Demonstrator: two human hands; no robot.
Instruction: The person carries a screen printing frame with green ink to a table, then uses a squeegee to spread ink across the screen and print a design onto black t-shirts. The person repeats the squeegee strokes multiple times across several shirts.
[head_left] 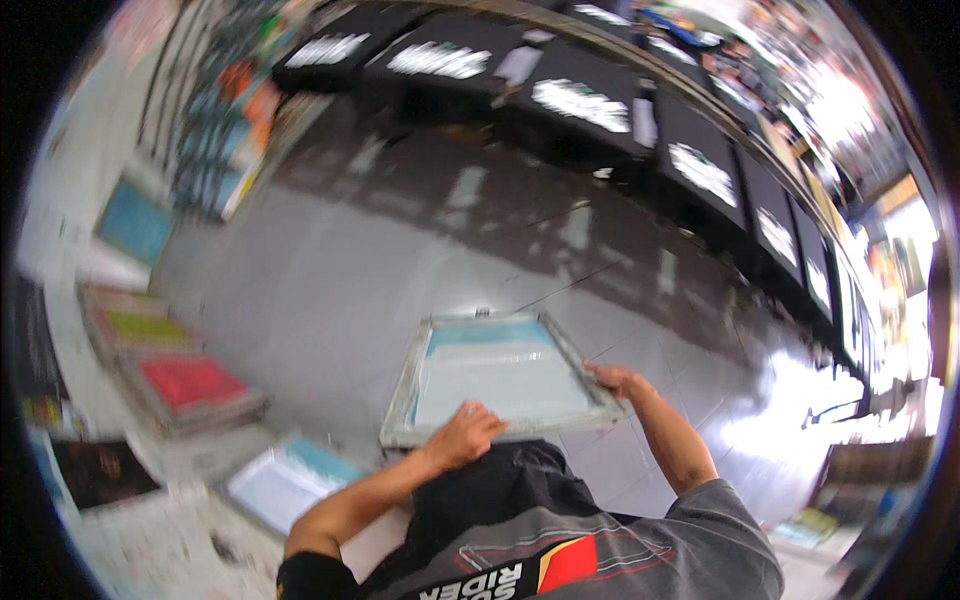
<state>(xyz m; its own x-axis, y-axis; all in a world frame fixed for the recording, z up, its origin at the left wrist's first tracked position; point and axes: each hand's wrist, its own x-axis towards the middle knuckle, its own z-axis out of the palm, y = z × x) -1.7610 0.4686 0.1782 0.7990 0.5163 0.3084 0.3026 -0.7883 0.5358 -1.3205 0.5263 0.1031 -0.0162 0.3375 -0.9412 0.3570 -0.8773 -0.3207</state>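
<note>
A screen printing frame [400,400] with pale wooden edges is held in front of my body, above the floor. Its mesh is blue at the far end, with a whitish area over the rest. At the near edge, my left hand [465,436] is closed, its fingers curled at the rim. My right hand [617,381] grips the right side near the front corner, its thumb side toward the frame; the fingers beneath are hidden.
A long row of black shirts [580,104] with white prints lies on boards across the far side, curving right. To my left are stacked screens with red mesh [192,383], a blue screen [136,220] and a white-and-blue screen [295,483]. Grey tiled floor [290,290] lies between.
</note>
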